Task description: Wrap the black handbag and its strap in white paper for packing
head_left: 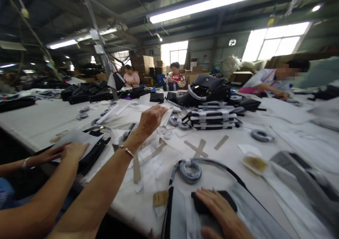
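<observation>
My left hand [152, 119] is stretched out over the middle of the table. Its fingers are bent together at a white paper sheet [166, 118], which they appear to pinch. My right hand [215, 205] lies flat, fingers extended, on a small black flat piece [230, 199]. That piece rests on a bag [182, 205] with a pale grey wrapping and a dark strap [225, 167] arching over it. A plastic-wrapped coil [190, 171] sits on the strap's far end. Beside the bag lies a brown card tag [160, 198].
At left, a co-worker's hands [71, 150] press on paper over a black bag. Wrapped black straps [213, 119] are stacked beyond my hands, with black bags [206, 89] behind. Cardboard strips [197, 149], a dish of yellowish stuff [255, 163] and another coil [261, 136] lie around the table.
</observation>
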Demonstrator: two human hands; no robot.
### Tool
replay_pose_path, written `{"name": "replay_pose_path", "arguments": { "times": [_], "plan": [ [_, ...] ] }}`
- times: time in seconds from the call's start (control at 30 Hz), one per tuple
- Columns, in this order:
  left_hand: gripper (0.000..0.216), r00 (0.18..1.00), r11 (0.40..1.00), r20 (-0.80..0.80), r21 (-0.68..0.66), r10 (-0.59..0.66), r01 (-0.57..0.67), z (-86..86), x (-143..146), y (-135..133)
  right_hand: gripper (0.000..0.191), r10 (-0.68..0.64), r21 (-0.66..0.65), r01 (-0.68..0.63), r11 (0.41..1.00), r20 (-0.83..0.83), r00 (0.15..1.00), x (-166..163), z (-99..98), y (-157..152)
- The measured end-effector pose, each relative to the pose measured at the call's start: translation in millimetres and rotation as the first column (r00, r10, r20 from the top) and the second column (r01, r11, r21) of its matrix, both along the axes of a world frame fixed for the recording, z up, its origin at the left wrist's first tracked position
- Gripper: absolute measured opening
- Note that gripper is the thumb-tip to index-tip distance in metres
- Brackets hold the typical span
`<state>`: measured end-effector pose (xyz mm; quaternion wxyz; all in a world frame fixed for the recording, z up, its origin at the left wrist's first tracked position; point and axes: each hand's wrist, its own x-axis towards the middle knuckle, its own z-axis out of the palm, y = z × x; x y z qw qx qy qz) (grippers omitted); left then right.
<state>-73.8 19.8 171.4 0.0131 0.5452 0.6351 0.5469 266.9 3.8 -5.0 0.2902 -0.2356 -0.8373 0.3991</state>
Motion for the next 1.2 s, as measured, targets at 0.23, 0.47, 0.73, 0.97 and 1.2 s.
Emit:
{"name": "replay_pose_path", "arguments": {
  "times": [0.23, 0.47, 0.73, 0.97, 1.2],
  "plan": [
    [0.005, 0.699, 0.631, 0.305, -0.300, -0.647, 0.715, 30.7, 131.1, -47.2, 0.025, -0.379, -0.052, 0.388, 0.920, 0.125, 0.917, 42.0, 80.6, 20.1],
    [0.034, 0.627, 0.614, -0.114, -0.395, -0.770, 0.683, -87.9, 215.8, -10.7, 0.022, -0.412, 0.194, 0.364, 0.911, 0.450, 0.792, 77.2, 81.1, 17.8],
    [0.032, 0.657, 0.717, -0.364, -0.566, -0.660, 0.407, -92.0, 205.2, -61.9, 0.029, -0.437, 0.284, 0.333, 0.899, 0.613, 0.658, 78.8, 84.8, 27.6],
    [0.039, 0.719, 0.772, -0.320, -0.423, -0.617, 0.474, -148.5, 209.8, -94.6, 0.029, -0.348, 0.182, 0.311, 0.933, 0.681, 0.645, 82.1, 81.8, 30.5],
    [0.048, 0.797, 0.816, -0.243, -0.355, -0.552, 0.457, -159.2, 209.4, -99.0, 0.060, -0.110, -0.268, 0.405, 0.874, 0.703, 0.702, 78.3, 73.2, 43.1]
  ]
}}
